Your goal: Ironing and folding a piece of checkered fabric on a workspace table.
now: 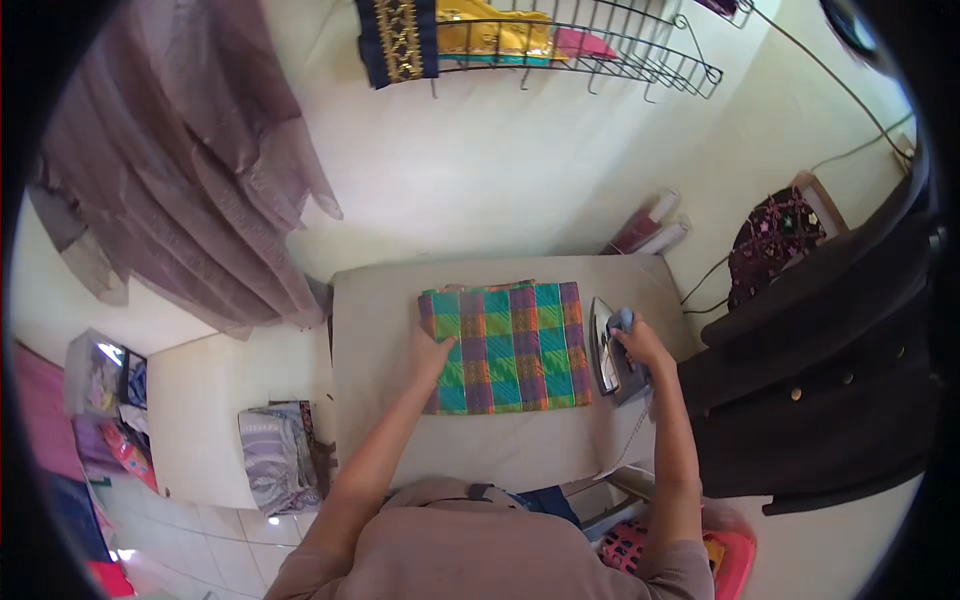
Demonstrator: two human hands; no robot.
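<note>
A folded checked cloth (510,349) in green, teal, purple and orange lies flat on a table with a beige cover (525,446). My left hand (435,352) is at the cloth's left edge, its thumb on top and its other fingers hidden at or under the edge. My right hand (636,339) grips the blue-grey handle of an electric clothes iron (606,352). The iron stands just right of the cloth, with its shiny soleplate turned partly towards the cloth. From its lower end the cord runs down past the table's front edge.
Folded grey patterned cloth (277,457) lies left of the table. Black garments (810,390) hang close on the right. A pink plastic basket (624,544) stands below, near my right arm. Above on the wall is a black wire rack (637,64) with fabrics; a mauve curtain (202,172) hangs left.
</note>
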